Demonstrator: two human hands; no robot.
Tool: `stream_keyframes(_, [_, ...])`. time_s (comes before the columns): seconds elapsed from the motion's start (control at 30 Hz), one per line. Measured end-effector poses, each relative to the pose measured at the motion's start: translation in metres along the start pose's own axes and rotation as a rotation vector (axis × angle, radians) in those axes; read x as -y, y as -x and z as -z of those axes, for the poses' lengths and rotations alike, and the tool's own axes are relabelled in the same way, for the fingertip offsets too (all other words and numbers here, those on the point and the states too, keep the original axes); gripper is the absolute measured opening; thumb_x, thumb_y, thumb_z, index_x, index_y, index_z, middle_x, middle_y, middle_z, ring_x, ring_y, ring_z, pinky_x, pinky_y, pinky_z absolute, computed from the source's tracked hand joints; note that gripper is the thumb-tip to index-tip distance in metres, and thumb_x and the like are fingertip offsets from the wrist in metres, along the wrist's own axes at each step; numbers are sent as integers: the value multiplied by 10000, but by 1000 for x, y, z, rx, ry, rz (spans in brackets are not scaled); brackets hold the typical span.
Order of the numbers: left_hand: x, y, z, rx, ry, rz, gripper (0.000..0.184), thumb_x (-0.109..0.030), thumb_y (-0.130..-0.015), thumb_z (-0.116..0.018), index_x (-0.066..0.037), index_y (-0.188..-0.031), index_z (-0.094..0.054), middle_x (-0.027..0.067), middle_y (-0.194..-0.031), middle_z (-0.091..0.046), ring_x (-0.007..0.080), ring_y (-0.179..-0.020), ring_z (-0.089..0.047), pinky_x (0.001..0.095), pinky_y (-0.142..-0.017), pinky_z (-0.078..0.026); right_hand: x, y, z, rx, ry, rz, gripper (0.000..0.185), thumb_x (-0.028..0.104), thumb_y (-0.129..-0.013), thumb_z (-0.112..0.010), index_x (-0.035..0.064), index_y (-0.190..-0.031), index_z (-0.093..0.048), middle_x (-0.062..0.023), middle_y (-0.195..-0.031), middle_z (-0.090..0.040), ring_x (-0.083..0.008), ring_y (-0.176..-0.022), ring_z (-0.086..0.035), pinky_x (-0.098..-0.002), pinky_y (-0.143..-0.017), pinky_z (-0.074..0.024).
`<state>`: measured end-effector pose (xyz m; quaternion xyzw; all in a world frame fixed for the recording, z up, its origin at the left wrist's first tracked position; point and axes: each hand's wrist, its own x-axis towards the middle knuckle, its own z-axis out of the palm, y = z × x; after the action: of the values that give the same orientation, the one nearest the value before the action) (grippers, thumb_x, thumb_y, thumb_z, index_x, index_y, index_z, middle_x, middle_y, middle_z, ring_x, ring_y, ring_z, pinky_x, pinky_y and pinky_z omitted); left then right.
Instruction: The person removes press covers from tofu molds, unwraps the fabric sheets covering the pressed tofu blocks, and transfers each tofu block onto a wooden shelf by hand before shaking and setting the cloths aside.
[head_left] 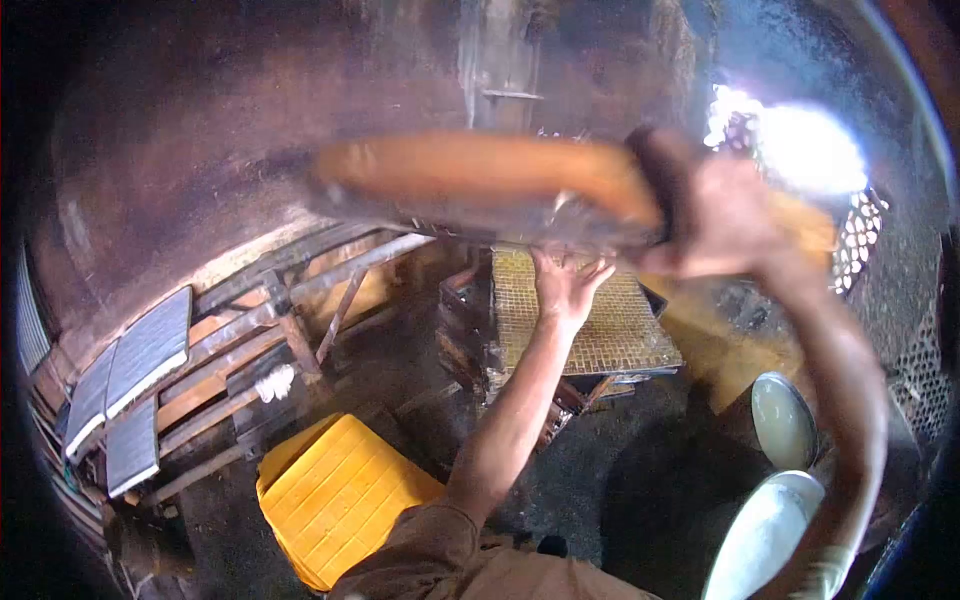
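A long, wide thing with an orange upper face and a grey lower side is smeared by motion; its kind is unclear. My right hand, also blurred, is closed at its dark right end. Below it, my left hand reaches forward with fingers spread, over a yellowish gridded panel on a stand. Those fingertips come up to the lower edge of the orange-topped thing; whether they touch it I cannot tell.
Grey slabs lie on a slatted wooden rack at left. Near my left arm stands a yellow crate. Two pale basins are at lower right. A brown wall rises ahead, with a bright opening.
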<state>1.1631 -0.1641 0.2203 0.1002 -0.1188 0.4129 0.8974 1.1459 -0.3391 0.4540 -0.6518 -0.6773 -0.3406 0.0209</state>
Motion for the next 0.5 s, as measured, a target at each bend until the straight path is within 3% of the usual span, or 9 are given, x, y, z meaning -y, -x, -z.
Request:
stream_keyframes(0.03, [0, -2, -2, 74, 39, 10, 669, -520, -892, -320, -81, -1362, -137, 140, -1421, -149, 373, -1256, -275, 547, -984, -333, 13, -10, -29, 185, 53, -37, 719, 420, -547, -761, 29, -1047, -423, -203, -854, -584, -352, -777, -608, -447, -623, -510])
stream_keyframes(0.07, [3, 0, 10, 140, 91, -24, 528, -443, -907, -350, -78, -1281, -276, 111, -1303, -315, 286, -1175, -370, 463, -955, -375, 16, -12, -78, 63, 27, 4, 726, 449, -595, -730, 27, -1090, -409, -222, -955, -557, -359, -914, -573, -458, -717, -500])
stream_keyframes(0.1, [6, 2, 22, 208, 146, -54, 404, -366, -923, -380, -75, -1201, -415, 82, -1184, -481, 200, -1093, -465, 378, -927, -417, 34, -10, -107, 132, 170, 3, 732, 433, -636, -703, 11, -1143, -387, -236, -1059, -511, -360, -1025, -515, -468, -857, -441])
stream_keyframes(0.17, [18, 7, 87, 141, 83, -90, 405, -364, -933, -335, -72, -1201, -414, 79, -1177, -473, 204, -1108, -460, 396, -935, -417, 45, 1, -216, 183, 196, 90, 628, 365, -794, -569, 15, -1259, -332, -264, -1197, -441, -369, -1099, -472, -490, -941, -365])
stream_keyframes(0.2, [21, 22, 118, 21, 149, -15, 449, -407, -919, -349, -67, -1206, -413, 101, -1201, -457, 216, -1117, -457, 416, -943, -411, 56, 24, -349, -383, 306, -93, 454, 295, -777, -587, 44, -1141, -483, -194, -1007, -551, -299, -934, -557, -426, -770, -468])
stream_keyframes(0.23, [25, 37, 149, -104, 222, 52, 495, -449, -906, -363, -62, -1211, -411, 124, -1225, -440, 229, -1127, -455, 437, -950, -406, 81, 30, -288, 120, 33, -52, 459, 266, -803, -564, 54, -1194, -451, -197, -1056, -534, -308, -1046, -500, -464, -832, -435])
stream_keyframes(0.27, [27, 50, 180, -142, 191, 101, 504, -469, -903, -350, -79, -1216, -412, 114, -1235, -438, 239, -1133, -448, 440, -952, -399, 88, 43, -306, 280, -7, 11, 544, 306, -778, -599, 65, -1232, -418, -222, -1129, -498, -337, -1105, -458, -497, -860, -412])
stream_keyframes(0.4, [28, 83, 287, -315, -38, 267, 492, -471, -905, -344, -102, -1224, -409, 103, -1173, -491, 254, -1134, -443, 436, -938, -398, 101, 82, -355, 267, -439, -85, 712, 290, -645, -719, 52, -1237, -402, -225, -1146, -479, -373, -1073, -463, -470, -874, -392])
stream_keyframes(0.5, [3, 106, 286, -142, -1017, 195, 465, -279, -873, -507, -70, -1249, -332, 164, -1108, -493, 237, -1100, -443, 367, -835, -439, 55, 103, -342, 95, -559, -372, 731, 221, -602, -735, 45, -1231, -406, -215, -1194, -448, -387, -1079, -447, -458, -878, -369])
